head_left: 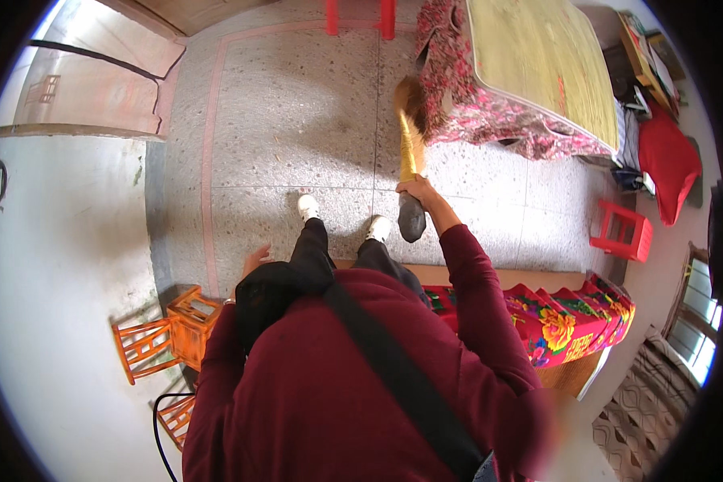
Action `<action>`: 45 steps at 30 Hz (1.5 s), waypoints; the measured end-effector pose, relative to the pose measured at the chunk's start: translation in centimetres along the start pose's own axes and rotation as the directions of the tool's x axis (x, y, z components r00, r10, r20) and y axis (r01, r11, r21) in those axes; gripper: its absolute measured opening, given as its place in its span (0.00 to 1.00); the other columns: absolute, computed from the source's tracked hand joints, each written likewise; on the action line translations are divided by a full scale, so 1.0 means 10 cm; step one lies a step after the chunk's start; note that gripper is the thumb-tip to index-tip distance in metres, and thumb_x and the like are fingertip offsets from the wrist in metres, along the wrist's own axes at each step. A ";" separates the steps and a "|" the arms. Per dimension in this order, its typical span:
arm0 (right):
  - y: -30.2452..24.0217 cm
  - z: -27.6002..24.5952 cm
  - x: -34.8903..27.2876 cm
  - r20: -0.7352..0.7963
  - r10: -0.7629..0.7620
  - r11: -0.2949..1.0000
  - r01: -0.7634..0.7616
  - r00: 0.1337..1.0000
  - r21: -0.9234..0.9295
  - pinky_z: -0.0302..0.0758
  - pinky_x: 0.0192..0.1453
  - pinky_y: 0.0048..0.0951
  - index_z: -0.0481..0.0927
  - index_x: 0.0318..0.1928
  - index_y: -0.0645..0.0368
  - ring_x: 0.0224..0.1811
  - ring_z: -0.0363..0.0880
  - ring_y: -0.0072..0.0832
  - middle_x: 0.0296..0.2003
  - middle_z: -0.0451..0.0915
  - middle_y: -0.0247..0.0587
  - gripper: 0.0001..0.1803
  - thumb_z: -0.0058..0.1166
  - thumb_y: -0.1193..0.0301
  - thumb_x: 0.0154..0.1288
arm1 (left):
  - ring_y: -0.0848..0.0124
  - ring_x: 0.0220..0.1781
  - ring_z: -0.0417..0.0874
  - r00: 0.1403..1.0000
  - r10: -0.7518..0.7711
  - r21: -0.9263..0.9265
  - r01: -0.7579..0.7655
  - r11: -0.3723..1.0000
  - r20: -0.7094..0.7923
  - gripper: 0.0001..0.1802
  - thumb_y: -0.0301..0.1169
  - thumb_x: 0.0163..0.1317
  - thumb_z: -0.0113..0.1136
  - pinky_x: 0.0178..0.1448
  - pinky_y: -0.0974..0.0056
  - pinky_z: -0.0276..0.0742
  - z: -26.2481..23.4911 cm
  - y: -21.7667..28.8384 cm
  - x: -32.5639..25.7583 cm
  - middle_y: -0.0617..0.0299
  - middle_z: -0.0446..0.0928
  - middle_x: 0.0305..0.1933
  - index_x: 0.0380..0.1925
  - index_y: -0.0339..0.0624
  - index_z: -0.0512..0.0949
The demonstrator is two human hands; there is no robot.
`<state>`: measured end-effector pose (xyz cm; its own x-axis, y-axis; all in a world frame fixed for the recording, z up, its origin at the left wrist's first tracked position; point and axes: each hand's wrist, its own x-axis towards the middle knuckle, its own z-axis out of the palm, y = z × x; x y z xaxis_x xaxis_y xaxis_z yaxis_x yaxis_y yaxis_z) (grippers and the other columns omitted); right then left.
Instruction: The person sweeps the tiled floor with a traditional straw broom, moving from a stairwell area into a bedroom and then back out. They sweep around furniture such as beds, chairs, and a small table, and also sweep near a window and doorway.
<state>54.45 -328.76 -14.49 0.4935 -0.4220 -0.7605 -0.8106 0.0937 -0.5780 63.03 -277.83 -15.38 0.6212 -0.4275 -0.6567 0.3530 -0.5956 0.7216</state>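
Observation:
My right hand [419, 193] is closed around the handle of a short broom [410, 149]. The broom has a yellow-bound neck, and its dark, bulky handle end sticks out behind my hand. Its brown bristles point away from me and touch or nearly touch the pink floral cloth [490, 112] hanging from a bed or table. My left hand [255, 261] hangs low by my left side, holding nothing that I can see. Its fingers look loosely stretched, though my clothing hides part of it. Under the broom lies a speckled grey floor [297, 120].
A yellow mat [546, 64] covers the cloth-draped top. Red stools stand at right [623, 231] and at the far edge. Wooden chairs [186, 329] sit by the left wall. Close on my right is a bench with a red flowered cover [554, 325]. A doorway opens at far left.

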 end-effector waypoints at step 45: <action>-2.18 0.29 0.81 0.084 0.026 0.951 -0.051 0.996 0.304 0.71 0.21 0.29 0.66 0.46 0.64 0.20 0.72 0.28 0.25 0.72 0.39 0.26 0.58 0.77 0.42 | 0.68 0.39 0.78 0.965 -0.138 -0.080 0.123 0.989 -0.224 0.29 0.25 0.53 0.57 0.40 0.67 0.75 -1.41 0.45 1.27 0.47 0.72 0.47 0.57 0.48 0.64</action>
<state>77.08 -331.61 -8.91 0.4968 -0.3420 -0.7976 -0.7005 0.3846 -0.6012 82.37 -276.36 -17.42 0.7072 -0.1778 -0.6843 0.4818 -0.5871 0.6505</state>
